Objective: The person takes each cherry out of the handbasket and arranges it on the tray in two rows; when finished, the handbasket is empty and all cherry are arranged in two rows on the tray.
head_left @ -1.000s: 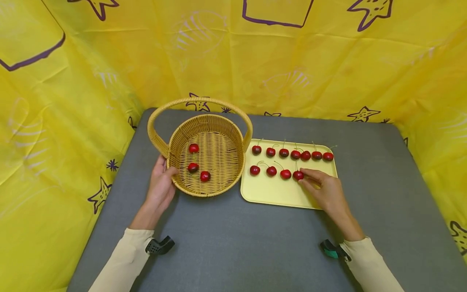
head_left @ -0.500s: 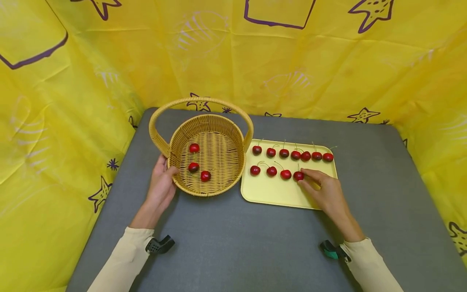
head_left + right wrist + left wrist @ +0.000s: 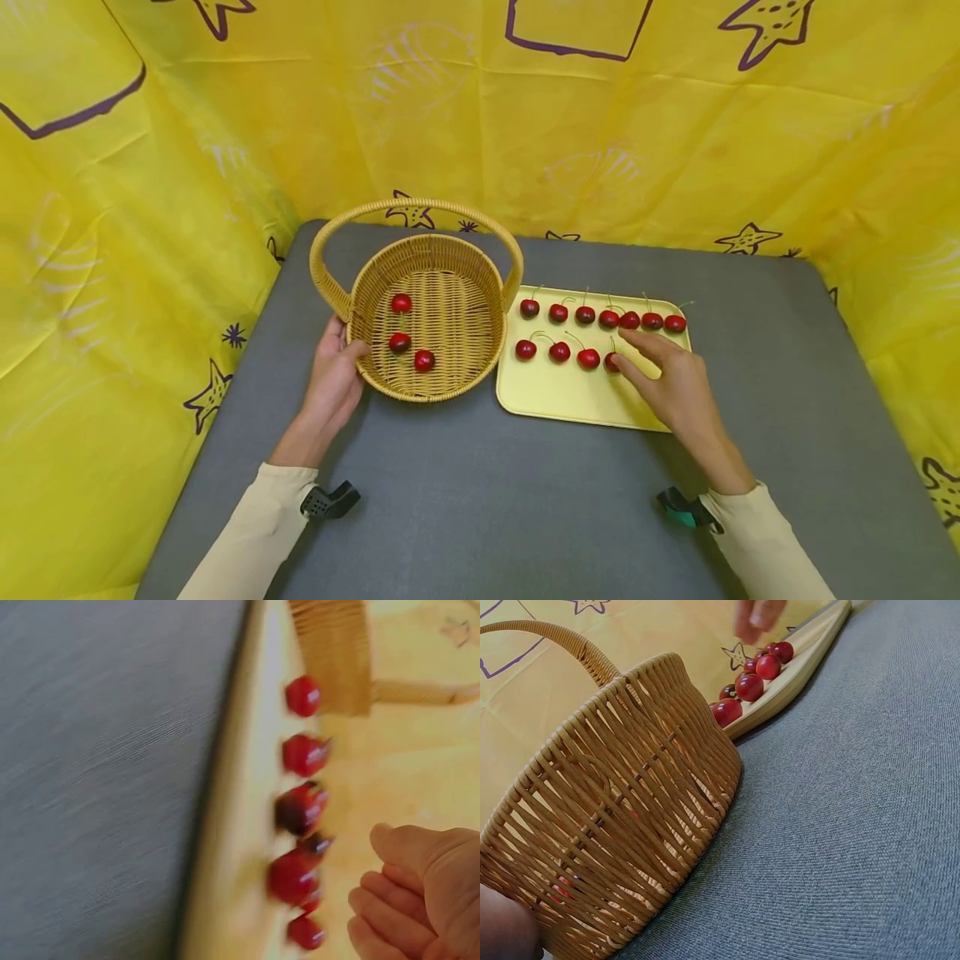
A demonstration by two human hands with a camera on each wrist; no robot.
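My left hand (image 3: 330,383) grips the near-left rim of a round wicker basket (image 3: 461,321), thumb over the edge. Three red cherries (image 3: 424,361) lie in the left part of the basket. To its right is a pale yellow tray (image 3: 555,402) with stemmed cherries in two rows. Above the right end of the nearer row hovers my right hand (image 3: 678,387), thumb and forefinger spread apart and holding nothing. The end cherry (image 3: 611,364) of that row is partly hidden by the thumb. In the right wrist view the row of cherries (image 3: 294,877) is blurred, beside the right hand (image 3: 420,892).
The basket's tall arched handle (image 3: 420,204) stands upright over it. Basket and tray sit side by side, nearly touching, on a grey table (image 3: 495,500). Yellow printed cloth (image 3: 480,125) hangs behind and at both sides.
My right thumb and forefinger were at the end cherry of the nearer row; now they have parted and lifted off, leaving it on the tray. The left hand still holds the basket in place.
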